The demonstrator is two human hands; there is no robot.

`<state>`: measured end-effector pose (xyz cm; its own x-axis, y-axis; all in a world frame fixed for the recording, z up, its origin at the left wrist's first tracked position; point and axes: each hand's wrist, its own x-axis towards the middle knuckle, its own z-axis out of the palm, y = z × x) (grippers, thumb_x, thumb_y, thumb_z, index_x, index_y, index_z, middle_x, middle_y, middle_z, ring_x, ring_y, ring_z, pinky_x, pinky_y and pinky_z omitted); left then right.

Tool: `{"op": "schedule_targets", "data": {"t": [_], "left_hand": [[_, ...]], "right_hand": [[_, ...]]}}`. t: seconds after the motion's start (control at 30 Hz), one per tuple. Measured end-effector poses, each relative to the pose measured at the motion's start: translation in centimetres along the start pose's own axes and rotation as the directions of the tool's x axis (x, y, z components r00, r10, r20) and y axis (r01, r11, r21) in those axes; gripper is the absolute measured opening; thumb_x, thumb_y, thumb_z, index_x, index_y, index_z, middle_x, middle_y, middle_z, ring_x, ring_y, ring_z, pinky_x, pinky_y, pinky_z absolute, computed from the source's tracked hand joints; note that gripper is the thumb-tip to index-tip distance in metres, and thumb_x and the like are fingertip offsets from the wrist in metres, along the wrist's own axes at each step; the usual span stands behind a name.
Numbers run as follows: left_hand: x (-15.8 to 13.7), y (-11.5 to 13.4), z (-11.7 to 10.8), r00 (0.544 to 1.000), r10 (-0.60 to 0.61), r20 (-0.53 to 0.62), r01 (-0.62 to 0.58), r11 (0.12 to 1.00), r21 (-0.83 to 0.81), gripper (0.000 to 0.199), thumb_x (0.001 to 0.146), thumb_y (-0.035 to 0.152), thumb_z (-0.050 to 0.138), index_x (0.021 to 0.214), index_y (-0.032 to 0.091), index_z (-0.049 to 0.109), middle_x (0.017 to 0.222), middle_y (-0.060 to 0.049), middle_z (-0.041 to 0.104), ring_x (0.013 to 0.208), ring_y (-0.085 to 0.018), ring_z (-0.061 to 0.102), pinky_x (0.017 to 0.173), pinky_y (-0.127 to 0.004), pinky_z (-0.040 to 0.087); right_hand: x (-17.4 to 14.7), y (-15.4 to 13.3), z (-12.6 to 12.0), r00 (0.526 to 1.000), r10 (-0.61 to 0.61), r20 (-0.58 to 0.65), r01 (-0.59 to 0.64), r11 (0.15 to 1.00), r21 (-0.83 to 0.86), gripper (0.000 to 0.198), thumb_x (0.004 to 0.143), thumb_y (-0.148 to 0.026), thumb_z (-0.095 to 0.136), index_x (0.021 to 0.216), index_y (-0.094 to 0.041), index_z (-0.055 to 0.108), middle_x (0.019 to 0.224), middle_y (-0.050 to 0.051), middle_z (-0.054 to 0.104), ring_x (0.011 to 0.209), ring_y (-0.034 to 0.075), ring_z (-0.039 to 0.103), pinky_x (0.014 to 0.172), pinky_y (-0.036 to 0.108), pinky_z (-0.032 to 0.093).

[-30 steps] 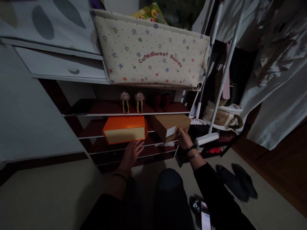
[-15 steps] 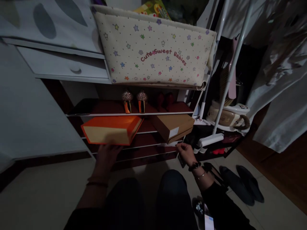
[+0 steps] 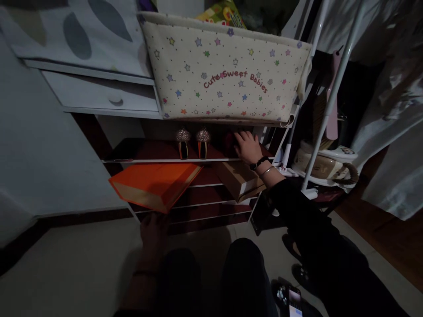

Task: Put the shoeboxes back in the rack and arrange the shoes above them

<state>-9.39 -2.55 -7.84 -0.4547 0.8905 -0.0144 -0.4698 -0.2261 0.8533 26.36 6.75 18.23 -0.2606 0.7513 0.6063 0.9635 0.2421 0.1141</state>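
Note:
Jutting from a lower shelf at the left is an orange box [image 3: 155,178] with a pale front side, tilted with its near corner low. My left hand [image 3: 153,231] is closed at that lower edge, its fingertips dim and partly hidden. On the upper shelf [image 3: 152,152], my right hand [image 3: 249,147] reaches over a pair of dark red shoes [image 3: 228,140], fingers spread and touching or just above them; the exact contact is in shadow. Glittery shoes [image 3: 202,143] with shiny heels stand to the left. Under my right wrist, a brown cardboard box [image 3: 239,180] sticks out of the rack.
A fabric bin [image 3: 224,66] with printed stars overhangs the shelves. White drawers [image 3: 102,92] are at the left. Mop poles [image 3: 330,97] and a beige tub [image 3: 320,165] stand at the right. A phone [image 3: 295,301] and shoes lie on the floor.
My right hand has risen from beside the brown box to the red shoes on the upper shelf. The orange box has tipped and turned, its near corner lower, with my left hand lower too.

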Motion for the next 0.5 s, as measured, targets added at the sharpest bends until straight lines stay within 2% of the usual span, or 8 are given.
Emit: {"op": "schedule_targets", "data": {"t": [0.07,0.13,0.23,0.3,0.33,0.4,0.47,0.5], "left_hand": [[-1.3,-1.1,-0.6,0.995,-0.091,-0.046,0.093,0.995,0.044,0.037,0.067,0.032,0.077,0.092,0.022,0.051,0.089,-0.002,0.068,0.079,-0.020,0.069,0.076,-0.038,0.059],[-2.4,-1.8,-1.1,0.987,-0.124,-0.098,0.133,0.987,0.092,0.042,0.065,0.033,0.078,0.098,0.022,0.052,0.091,-0.001,0.068,0.079,-0.018,0.069,0.077,-0.036,0.059],[-3.4,-2.2,-1.0,0.986,-0.051,-0.159,0.087,0.970,0.225,0.052,0.065,0.036,0.077,0.110,0.022,0.055,0.096,-0.002,0.068,0.083,-0.020,0.069,0.081,-0.038,0.059],[-3.7,-2.2,-0.7,0.989,0.023,-0.144,0.033,0.927,0.374,0.056,0.066,0.041,0.075,0.115,0.021,0.056,0.100,-0.005,0.069,0.091,-0.023,0.070,0.086,-0.042,0.059],[-3.9,-2.2,-0.5,0.993,0.048,-0.108,0.005,0.896,0.443,0.058,0.067,0.045,0.074,0.117,0.020,0.056,0.104,-0.007,0.069,0.095,-0.025,0.070,0.089,-0.045,0.058],[-4.2,-2.2,-0.1,0.996,0.089,-0.021,-0.063,0.836,0.545,0.061,0.070,0.051,0.071,0.120,0.020,0.056,0.110,-0.010,0.070,0.100,-0.028,0.069,0.094,-0.048,0.057],[-4.5,-2.4,0.0,0.994,0.099,0.049,-0.109,0.798,0.593,0.063,0.072,0.054,0.068,0.122,0.019,0.054,0.112,-0.011,0.070,0.101,-0.029,0.070,0.094,-0.050,0.057],[-4.6,-2.5,0.1,0.992,0.100,0.073,-0.124,0.785,0.607,0.063,0.073,0.055,0.067,0.123,0.019,0.054,0.113,-0.012,0.070,0.100,-0.029,0.070,0.093,-0.050,0.058]], "right_hand": [[-1.0,1.2,0.6,0.999,0.042,0.011,-0.041,0.998,-0.057,0.060,0.101,-0.025,0.051,0.159,-0.015,0.045,0.164,0.018,0.043,0.149,0.037,0.036,0.122,0.069,0.028],[-2.4,2.5,1.1,0.988,0.157,-0.011,-0.157,0.983,-0.098,0.065,0.099,-0.027,0.054,0.162,-0.015,0.041,0.169,0.018,0.035,0.153,0.040,0.030,0.121,0.071,0.028],[-4.2,3.4,1.5,0.926,0.374,-0.043,-0.376,0.919,-0.116,0.076,0.096,-0.032,0.060,0.166,-0.014,0.034,0.172,0.019,0.028,0.157,0.049,0.018,0.115,0.079,0.028],[-4.5,2.8,1.6,0.913,0.405,-0.054,-0.409,0.908,-0.094,0.081,0.096,-0.033,0.061,0.167,-0.011,0.029,0.172,0.021,0.028,0.158,0.050,0.015,0.114,0.081,0.027],[-4.3,2.3,1.6,0.932,0.359,-0.057,-0.363,0.929,-0.075,0.082,0.096,-0.033,0.060,0.168,-0.010,0.027,0.171,0.022,0.029,0.159,0.047,0.015,0.116,0.079,0.027],[-3.4,0.7,1.4,0.985,0.160,-0.057,-0.163,0.986,-0.047,0.078,0.099,-0.030,0.056,0.169,-0.014,0.025,0.172,0.018,0.028,0.160,0.039,0.017,0.121,0.075,0.024],[-2.0,-0.8,1.2,0.997,-0.065,-0.045,0.063,0.997,-0.041,0.072,0.101,-0.028,0.053,0.168,-0.023,0.029,0.173,0.012,0.030,0.160,0.034,0.020,0.124,0.072,0.020],[-1.4,-1.5,1.1,0.990,-0.133,-0.037,0.131,0.990,-0.046,0.069,0.101,-0.027,0.052,0.167,-0.025,0.032,0.172,0.011,0.032,0.159,0.033,0.022,0.125,0.072,0.017]]}}
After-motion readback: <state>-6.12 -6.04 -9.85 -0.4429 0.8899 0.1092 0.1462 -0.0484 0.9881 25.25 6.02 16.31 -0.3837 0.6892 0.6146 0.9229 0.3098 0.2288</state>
